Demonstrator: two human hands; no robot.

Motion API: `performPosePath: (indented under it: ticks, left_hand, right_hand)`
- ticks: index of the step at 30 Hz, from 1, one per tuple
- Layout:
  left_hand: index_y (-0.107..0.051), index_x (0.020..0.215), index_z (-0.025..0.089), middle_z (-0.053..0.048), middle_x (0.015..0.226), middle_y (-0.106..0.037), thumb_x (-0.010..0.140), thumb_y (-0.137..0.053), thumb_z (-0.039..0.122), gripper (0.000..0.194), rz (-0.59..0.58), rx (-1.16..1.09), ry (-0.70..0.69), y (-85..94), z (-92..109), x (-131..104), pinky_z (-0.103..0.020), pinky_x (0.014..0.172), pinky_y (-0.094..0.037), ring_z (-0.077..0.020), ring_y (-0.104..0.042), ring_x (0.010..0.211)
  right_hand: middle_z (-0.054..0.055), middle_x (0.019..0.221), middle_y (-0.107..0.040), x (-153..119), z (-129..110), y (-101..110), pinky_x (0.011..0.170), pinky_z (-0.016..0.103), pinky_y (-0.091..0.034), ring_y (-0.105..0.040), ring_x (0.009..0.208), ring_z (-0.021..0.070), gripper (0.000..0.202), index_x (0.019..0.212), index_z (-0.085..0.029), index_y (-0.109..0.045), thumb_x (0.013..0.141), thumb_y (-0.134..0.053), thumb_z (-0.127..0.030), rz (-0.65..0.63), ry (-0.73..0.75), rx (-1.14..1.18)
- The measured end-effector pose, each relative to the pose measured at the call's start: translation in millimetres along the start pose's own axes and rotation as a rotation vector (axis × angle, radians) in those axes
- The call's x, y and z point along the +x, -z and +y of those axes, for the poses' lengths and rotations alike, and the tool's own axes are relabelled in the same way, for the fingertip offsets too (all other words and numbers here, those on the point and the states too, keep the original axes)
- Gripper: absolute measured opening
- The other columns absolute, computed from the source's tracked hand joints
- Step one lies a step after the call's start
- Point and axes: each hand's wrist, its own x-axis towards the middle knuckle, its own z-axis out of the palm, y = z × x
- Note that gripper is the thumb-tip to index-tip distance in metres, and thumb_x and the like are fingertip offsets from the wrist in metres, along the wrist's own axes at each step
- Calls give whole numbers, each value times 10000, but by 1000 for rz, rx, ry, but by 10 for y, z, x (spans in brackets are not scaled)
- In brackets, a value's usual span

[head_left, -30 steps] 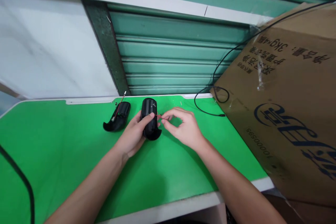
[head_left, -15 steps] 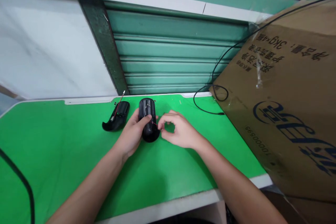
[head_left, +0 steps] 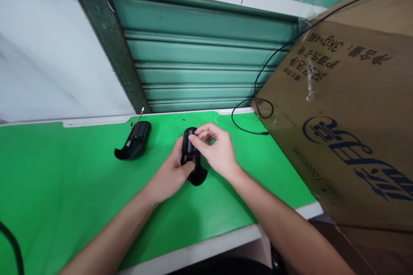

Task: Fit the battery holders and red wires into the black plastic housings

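Observation:
My left hand (head_left: 174, 172) is closed round a black plastic housing (head_left: 196, 176), a curved half-shell with a flared lower end, its thumb pressing inside. A thin red wire (head_left: 194, 156) crosses the shell's inner side toward my right hand (head_left: 217, 146). The thumb and fingers of that hand are pinched together at the shell's upper part; what lies between them is hidden. To the left, a similar black half-shell (head_left: 138, 142) rests on the green tabletop (head_left: 80, 193), with a red wire sticking up from it to a small white connector (head_left: 143, 110).
A large cardboard box (head_left: 342, 94) stands along the right side. A black cable (head_left: 248, 131) loops onto the table's back right. Behind the table are a green ribbed shutter (head_left: 200, 56) and a white panel (head_left: 54, 51). Another dark cable (head_left: 14, 245) hangs at the lower left.
The held housing has tilted and come slightly nearer. My right hand has moved from its lower right side up to its upper part. The view has shifted a little to the right.

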Motion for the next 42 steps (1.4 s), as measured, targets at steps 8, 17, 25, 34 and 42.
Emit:
performPosePath:
  ticks: [8,17,25,34,42]
  left_hand:
    - [-357,1584,202,-81,1590,-496,853,-577,239,765,42,19,-16,81,2,7,-355,1300,-264,-255,-406,1523]
    - [-344,1579,198,-84,1564,-527,837,-577,213,778,76,64,-15,143,38,24,-365,1281,-300,-268,-415,1515]
    - [-360,1588,197,-105,1616,-488,831,-601,189,794,46,86,-40,123,54,11,-385,1326,-223,-278,-357,1569]
    - [-352,1595,172,-107,1631,-468,838,-563,187,786,7,130,-70,127,28,15,-368,1329,-217,-259,-363,1574]
    - [-405,1585,199,-91,1619,-494,813,-586,173,794,27,128,-84,119,36,18,-415,1344,-198,-287,-329,1596]
  right_hand:
    - [45,929,-806,-31,-24,117,771,321,-585,-749,805,190,179,988,-240,-826,962,-660,-179,-102,356,-223]
    - [53,1008,-760,-16,15,192,877,388,-525,-689,927,227,345,1311,-220,-667,999,-566,-113,-357,515,-417]
    - [46,1016,-763,-15,3,216,973,454,-551,-708,1056,276,560,1523,-260,-413,1003,-568,-125,-372,570,-488]
    - [34,1006,-747,-28,33,209,1041,455,-582,-736,1048,250,603,1545,-270,-398,988,-553,-95,-364,595,-474]
    - [57,1070,-772,-43,29,205,995,432,-616,-757,1028,241,505,1489,-258,-448,1010,-518,-115,-325,601,-504]
